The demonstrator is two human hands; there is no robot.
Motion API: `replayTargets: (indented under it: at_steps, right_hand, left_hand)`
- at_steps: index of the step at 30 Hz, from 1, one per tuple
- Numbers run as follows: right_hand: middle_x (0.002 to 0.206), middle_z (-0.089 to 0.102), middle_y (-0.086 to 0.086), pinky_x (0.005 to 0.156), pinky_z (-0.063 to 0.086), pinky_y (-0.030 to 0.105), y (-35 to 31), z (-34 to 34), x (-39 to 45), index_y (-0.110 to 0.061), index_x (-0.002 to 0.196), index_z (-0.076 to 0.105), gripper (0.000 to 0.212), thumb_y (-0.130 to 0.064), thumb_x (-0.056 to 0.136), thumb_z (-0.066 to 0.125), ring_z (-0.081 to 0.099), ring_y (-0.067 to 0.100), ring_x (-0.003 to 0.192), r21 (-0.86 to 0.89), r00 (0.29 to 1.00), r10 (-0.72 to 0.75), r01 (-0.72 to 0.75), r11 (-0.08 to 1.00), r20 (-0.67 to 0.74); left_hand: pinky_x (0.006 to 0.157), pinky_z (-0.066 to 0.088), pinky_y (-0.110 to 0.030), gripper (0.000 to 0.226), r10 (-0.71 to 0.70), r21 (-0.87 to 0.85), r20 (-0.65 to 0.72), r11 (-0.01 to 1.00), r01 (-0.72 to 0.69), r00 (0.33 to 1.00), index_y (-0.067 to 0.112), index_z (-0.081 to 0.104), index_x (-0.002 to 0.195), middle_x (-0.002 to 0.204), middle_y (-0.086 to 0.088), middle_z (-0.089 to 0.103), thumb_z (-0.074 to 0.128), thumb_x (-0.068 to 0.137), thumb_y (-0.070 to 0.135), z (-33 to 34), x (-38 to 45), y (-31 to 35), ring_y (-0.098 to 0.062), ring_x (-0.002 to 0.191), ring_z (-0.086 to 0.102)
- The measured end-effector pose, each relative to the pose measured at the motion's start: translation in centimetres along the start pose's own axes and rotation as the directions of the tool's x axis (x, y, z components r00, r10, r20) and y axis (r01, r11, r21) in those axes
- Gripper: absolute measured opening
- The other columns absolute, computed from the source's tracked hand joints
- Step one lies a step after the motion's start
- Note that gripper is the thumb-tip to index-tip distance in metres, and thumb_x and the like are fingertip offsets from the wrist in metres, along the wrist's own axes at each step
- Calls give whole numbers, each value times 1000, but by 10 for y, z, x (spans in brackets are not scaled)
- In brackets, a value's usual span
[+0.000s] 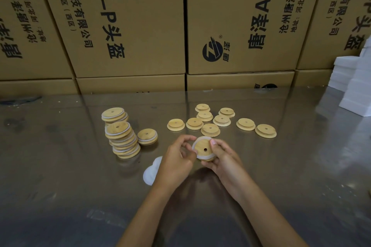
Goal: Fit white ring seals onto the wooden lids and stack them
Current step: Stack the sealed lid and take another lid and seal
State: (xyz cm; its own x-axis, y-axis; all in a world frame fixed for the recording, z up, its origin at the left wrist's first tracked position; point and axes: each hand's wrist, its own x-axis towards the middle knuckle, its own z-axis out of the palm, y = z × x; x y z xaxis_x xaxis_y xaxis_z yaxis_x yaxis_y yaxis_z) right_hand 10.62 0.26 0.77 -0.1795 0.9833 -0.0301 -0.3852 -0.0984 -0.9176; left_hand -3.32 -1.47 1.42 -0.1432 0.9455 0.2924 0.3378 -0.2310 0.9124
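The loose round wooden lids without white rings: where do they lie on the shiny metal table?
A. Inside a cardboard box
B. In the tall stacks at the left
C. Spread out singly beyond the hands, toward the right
C: the bare round wooden lids lie singly, spread across the shiny metal table beyond both hands.

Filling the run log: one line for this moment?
step: fitting seal | left hand: stretching white ring | right hand: holding lid | stacks: left of hands
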Motion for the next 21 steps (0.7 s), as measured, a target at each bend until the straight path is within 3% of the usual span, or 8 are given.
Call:
replayTargets:
  at_steps: [3,6,11,13,15,18,21]
  right_hand:
    - [104,68,11,70,56,30,1,2,1,-11,112,61,22,-27,103,49,65,20,88,-18,1000,-23,22,1000,-11]
    - [103,69,9,69,56,31,2,4,0,-13,110,59,20,-29,104,48,66,22,90,-79,999,-33,32,996,-13]
    - [100,70,10,78,53,34,1,6,-2,-12,100,62,7,-11,99,55,65,20,93,-169,1000,-5,9,986,27]
    - [97,71,12,79,52,35,-1,6,-3,-10,100,62,13,-1,91,58,66,21,88,-181,999,7,-1,983,31]
    - [93,73,11,81,53,36,0,7,-4,-7,104,63,16,-2,89,64,66,21,86,-188,1000,-5,10,982,27]
    - [90,75,5,85,53,35,2,7,-6,-9,108,66,24,-20,88,73,68,16,86,-221,998,-31,40,975,46]
    - [94,75,7,88,51,37,3,3,-7,-8,109,67,18,-16,92,69,67,17,90,-245,996,-51,66,967,67]
  left_hand:
    - [68,41,-18,13,-80,10,-30,997,81,996,23,64,102,94,1,61,65,90,19,2,-1,-1,-6,74,54]
    - [66,45,-22,2,-163,-105,-77,982,155,984,23,66,91,86,4,69,64,91,23,2,0,1,-11,76,63]
    - [63,51,-18,14,-122,-144,-196,985,94,973,26,65,88,83,8,70,63,91,13,-2,4,2,1,71,64]
    - [68,52,-19,19,-98,-159,-212,985,65,972,24,63,89,84,4,69,66,88,6,-5,5,1,-2,72,64]
    - [67,52,-19,19,-68,-153,-183,987,40,981,21,62,85,82,3,69,68,85,2,-6,4,1,-7,73,65]
    - [64,51,-15,19,-9,-98,-96,995,-1,995,21,64,78,75,9,70,69,83,3,-3,1,2,-7,73,66]
    - [66,51,-15,19,-1,-70,-62,998,-4,998,21,66,78,75,9,71,68,85,4,-2,1,2,-5,74,67]
